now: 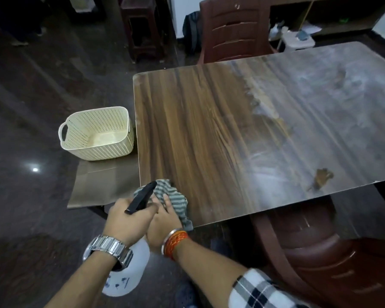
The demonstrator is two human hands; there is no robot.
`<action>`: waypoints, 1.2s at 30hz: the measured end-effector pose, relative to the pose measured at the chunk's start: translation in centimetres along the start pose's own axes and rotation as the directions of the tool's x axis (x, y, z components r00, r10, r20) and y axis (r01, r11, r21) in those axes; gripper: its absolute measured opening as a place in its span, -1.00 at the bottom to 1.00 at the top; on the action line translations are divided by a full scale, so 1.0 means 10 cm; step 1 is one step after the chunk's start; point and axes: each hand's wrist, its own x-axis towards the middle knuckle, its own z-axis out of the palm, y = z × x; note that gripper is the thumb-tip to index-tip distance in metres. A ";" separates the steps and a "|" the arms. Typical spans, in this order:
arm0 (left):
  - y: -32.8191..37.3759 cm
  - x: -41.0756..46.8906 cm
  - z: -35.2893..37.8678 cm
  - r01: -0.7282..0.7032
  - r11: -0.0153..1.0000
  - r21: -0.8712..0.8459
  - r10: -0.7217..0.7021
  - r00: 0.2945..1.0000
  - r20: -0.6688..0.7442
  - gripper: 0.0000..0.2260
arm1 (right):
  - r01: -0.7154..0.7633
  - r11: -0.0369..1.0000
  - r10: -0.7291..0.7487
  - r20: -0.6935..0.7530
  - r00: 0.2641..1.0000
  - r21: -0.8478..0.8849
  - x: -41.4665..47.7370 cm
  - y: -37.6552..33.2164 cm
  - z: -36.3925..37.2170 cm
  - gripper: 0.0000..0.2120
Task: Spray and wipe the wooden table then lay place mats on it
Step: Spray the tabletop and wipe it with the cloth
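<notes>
The wooden table (209, 121) fills the middle and right of the head view; its left half looks clean and dark, its right half is covered in a whitish film. My left hand (129, 216) grips the black trigger head of a white spray bottle (129, 270) that hangs below the table's near left corner. My right hand (165, 223) lies flat on a grey striped cloth (173, 196) at that same corner. No place mats are in view.
A cream perforated basket (96, 134) stands on a low brown surface (98, 185) left of the table. One brown plastic chair (233, 30) is at the far side, another (333, 258) at the near right. Dark floor lies to the left.
</notes>
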 end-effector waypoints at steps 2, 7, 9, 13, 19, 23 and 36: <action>-0.04 0.02 -0.04 -0.012 0.999 -0.037 0.013 0.999 0.053 -0.66 | 0.067 0.997 -0.067 -0.008 0.998 -0.032 -0.04 0.13 0.04 -0.53; -0.06 -0.06 0.06 -0.040 0.994 -0.100 0.057 0.983 0.177 -0.60 | -0.252 0.967 0.243 -0.152 0.958 -0.043 -0.62 1.28 -0.07 -0.51; -0.05 -0.10 0.13 -0.047 0.993 -0.110 0.068 0.977 0.200 -0.59 | -0.511 0.860 0.503 -0.183 0.845 0.004 -0.92 1.78 -0.18 -0.45; 0.06 -0.19 0.28 -0.061 0.994 -0.092 0.080 0.972 0.220 -0.65 | -0.799 0.586 0.805 -0.206 0.556 0.133 -1.08 1.97 -0.26 -0.46; 0.38 -0.32 0.58 -0.101 0.990 -0.096 0.113 0.986 0.122 -0.67 | -0.434 0.901 0.431 -0.112 0.896 -0.010 -0.89 1.23 -0.12 -0.47; 0.63 -0.46 0.92 -0.113 0.986 -0.125 0.125 0.988 0.095 -0.69 | -0.077 0.997 0.079 -0.123 0.989 0.017 -1.02 1.39 -0.13 -0.59; 1.55 -1.27 3.03 -0.006 0.981 -0.192 0.024 0.996 0.089 -0.64 | -0.734 0.672 0.733 -0.226 0.641 0.100 -3.08 5.10 -0.91 -0.45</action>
